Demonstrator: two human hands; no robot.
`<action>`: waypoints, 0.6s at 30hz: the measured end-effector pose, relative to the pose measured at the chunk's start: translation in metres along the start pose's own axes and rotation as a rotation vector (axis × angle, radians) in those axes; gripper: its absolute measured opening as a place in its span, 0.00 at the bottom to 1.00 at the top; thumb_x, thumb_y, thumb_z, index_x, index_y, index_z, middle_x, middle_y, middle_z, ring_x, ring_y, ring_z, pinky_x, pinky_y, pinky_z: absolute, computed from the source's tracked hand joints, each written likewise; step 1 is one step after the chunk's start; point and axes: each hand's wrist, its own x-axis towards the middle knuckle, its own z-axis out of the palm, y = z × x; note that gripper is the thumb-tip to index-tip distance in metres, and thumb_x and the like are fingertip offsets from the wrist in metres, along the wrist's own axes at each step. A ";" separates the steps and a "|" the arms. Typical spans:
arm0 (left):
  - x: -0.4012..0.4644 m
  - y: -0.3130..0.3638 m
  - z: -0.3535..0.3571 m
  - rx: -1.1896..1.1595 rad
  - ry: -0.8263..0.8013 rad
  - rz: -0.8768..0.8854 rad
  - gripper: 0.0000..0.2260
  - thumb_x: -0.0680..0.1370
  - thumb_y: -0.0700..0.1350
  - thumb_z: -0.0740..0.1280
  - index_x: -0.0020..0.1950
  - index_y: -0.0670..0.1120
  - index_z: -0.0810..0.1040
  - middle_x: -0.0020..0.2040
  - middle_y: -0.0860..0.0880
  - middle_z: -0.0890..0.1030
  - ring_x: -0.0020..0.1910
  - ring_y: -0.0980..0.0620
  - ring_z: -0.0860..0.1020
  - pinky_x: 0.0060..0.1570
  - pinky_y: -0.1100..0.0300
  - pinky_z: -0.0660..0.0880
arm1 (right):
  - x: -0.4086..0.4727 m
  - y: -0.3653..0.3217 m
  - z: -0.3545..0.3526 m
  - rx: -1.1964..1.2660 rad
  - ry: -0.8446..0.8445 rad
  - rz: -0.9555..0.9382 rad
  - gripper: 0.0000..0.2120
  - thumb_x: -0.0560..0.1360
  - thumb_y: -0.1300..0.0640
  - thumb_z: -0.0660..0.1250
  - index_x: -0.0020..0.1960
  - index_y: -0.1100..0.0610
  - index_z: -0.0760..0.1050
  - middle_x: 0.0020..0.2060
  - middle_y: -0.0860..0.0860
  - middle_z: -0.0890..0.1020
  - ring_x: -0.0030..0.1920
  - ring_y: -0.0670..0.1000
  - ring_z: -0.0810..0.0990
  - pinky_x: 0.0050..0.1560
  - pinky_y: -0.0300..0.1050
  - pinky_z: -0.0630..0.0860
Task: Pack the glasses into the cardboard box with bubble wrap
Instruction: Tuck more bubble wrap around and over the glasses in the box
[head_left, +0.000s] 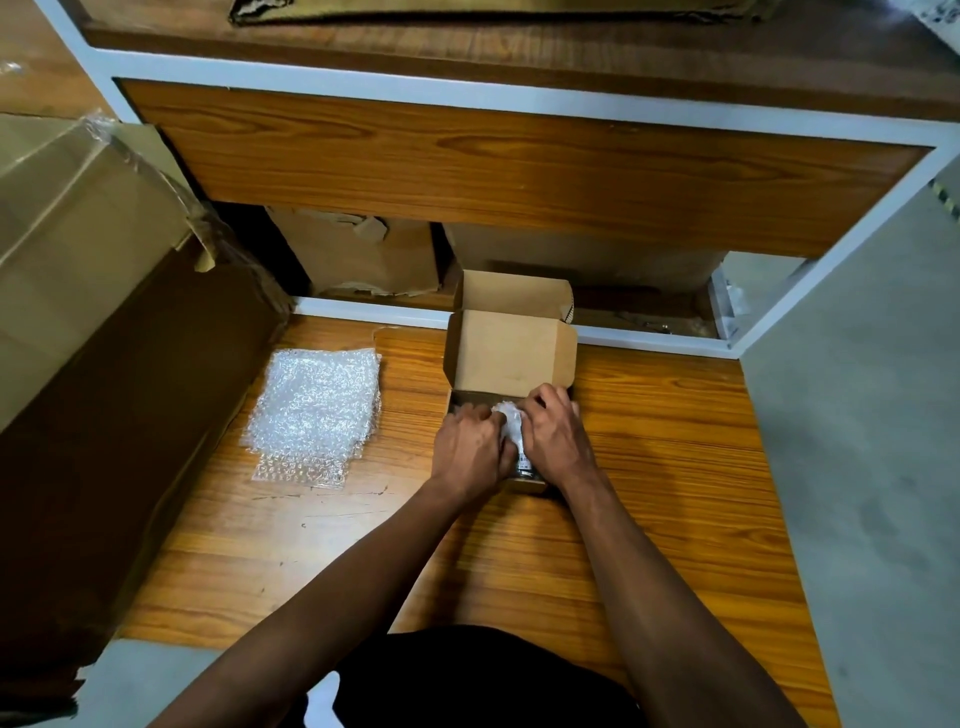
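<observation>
Both hands cover most of the bubble-wrapped glass (511, 423); only a strip of wrap and a bit of printed label show between them. Can't tell how each grip sits on it, fingertips are tucked under. Near wall of the cardboard box (511, 358) is hidden behind left hand (467, 447) and right hand (558, 439); the box floor is mostly blocked too. Label text too small to read. Big carton (104, 322) cut off by the left edge. Stuff under the shelf (519, 171) is dark, probably torn cardboard. Bench (675, 467) front edge hidden by the person's torso.
</observation>
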 end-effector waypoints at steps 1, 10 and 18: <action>-0.001 -0.001 0.000 0.008 -0.007 0.010 0.17 0.81 0.57 0.60 0.60 0.48 0.82 0.56 0.46 0.81 0.56 0.46 0.76 0.51 0.50 0.72 | -0.002 0.000 0.000 -0.013 -0.003 -0.003 0.10 0.82 0.57 0.65 0.59 0.56 0.82 0.56 0.53 0.77 0.56 0.55 0.74 0.54 0.56 0.76; -0.006 -0.011 -0.003 -0.012 -0.065 -0.015 0.15 0.82 0.57 0.64 0.65 0.53 0.81 0.58 0.49 0.78 0.60 0.47 0.72 0.50 0.50 0.64 | -0.006 0.001 0.004 -0.057 -0.011 0.044 0.11 0.84 0.52 0.62 0.59 0.53 0.81 0.55 0.52 0.75 0.55 0.55 0.71 0.52 0.55 0.72; -0.010 -0.009 0.003 -0.029 -0.044 -0.022 0.15 0.81 0.58 0.62 0.59 0.53 0.82 0.58 0.49 0.78 0.60 0.48 0.70 0.50 0.50 0.60 | -0.008 0.000 -0.003 -0.054 -0.089 0.072 0.13 0.85 0.52 0.59 0.67 0.49 0.75 0.59 0.51 0.78 0.58 0.55 0.71 0.55 0.53 0.70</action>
